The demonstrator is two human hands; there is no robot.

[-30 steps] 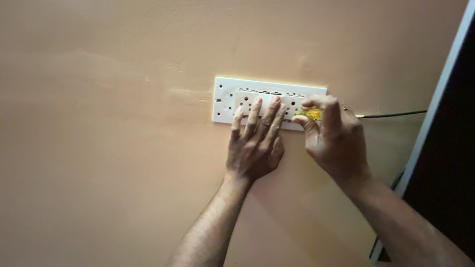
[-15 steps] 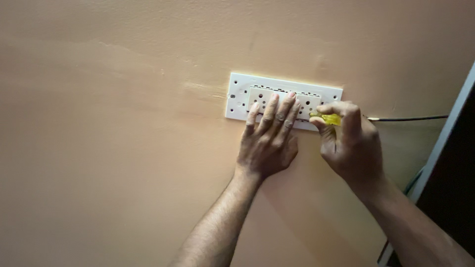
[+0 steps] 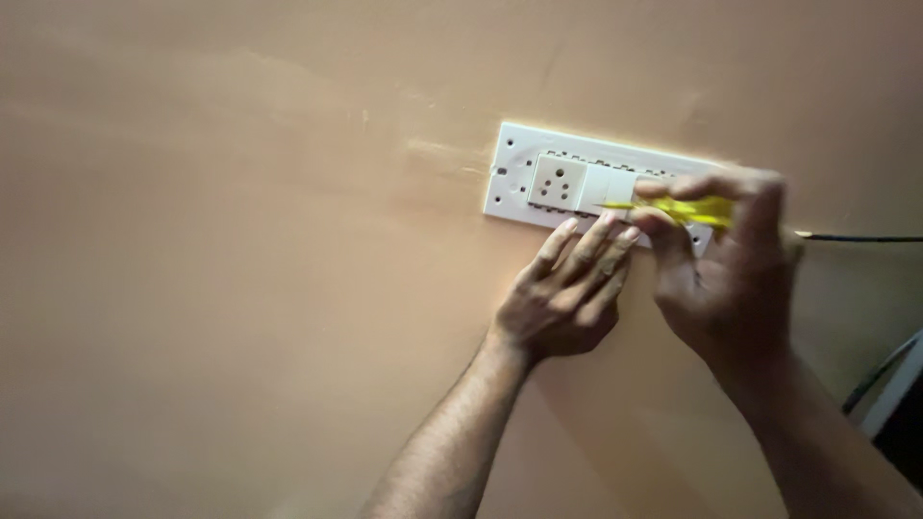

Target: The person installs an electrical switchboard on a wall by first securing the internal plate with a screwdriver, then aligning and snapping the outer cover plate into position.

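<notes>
Wall [image 3: 240, 288] is plain peach plaster and fills the view; a dark frame edge [image 3: 889, 394] shows at lower right. White switch plate [image 3: 519, 178] is mounted on the wall upper centre-right, long and horizontal, with a socket [image 3: 558, 181] at its left end and switch modules beside it, the right part hidden by the hands. Right hand [image 3: 731, 279] is closed around a yellow screwdriver [image 3: 697, 209], tip pointing left onto the plate face near the middle modules; can't tell exactly what the tip sits in. Left hand [image 3: 567, 298] is open, nothing gripped, fingers spread flat against the plate's lower edge, just left of the right hand and touching or nearly touching it. Thin black cable [image 3: 856, 237] runs off along the wall to the right of the plate. Risks, as I judge them: the tip could slip sideways off the plate and jab the left fingers, since they rest right next to it; if the circuit is live, a metal tip near socket or module contacts could give a shock or short; levering hard could crack the plate or chip plaster; light is dim, so aiming is poor.
</notes>
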